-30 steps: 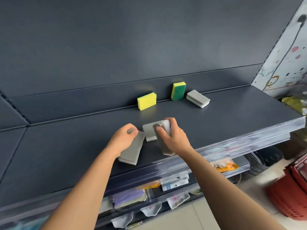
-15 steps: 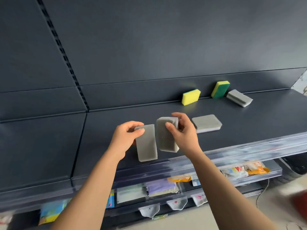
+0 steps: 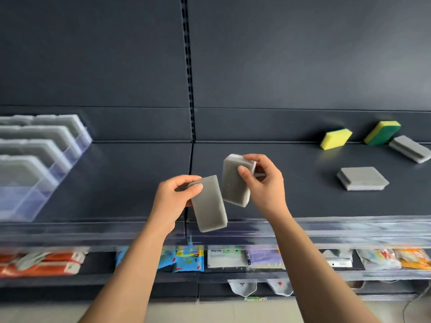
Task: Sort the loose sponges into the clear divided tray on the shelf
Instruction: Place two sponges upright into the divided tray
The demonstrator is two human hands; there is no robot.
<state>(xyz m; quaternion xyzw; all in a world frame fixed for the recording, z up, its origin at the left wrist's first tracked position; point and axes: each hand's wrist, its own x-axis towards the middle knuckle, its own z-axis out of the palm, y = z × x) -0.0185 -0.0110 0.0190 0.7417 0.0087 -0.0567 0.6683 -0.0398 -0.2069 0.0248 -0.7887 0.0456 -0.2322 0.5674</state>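
The left hand (image 3: 171, 202) pinches a flat grey foam sponge (image 3: 211, 207); the right hand (image 3: 264, 185) grips a second rectangular sponge (image 3: 233, 183). The clear plastic tray (image 3: 58, 173) stands well left

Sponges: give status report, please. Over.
Left hand grips a grey sponge. Right hand grips a second sponge. Tray far left, nothing in the way.
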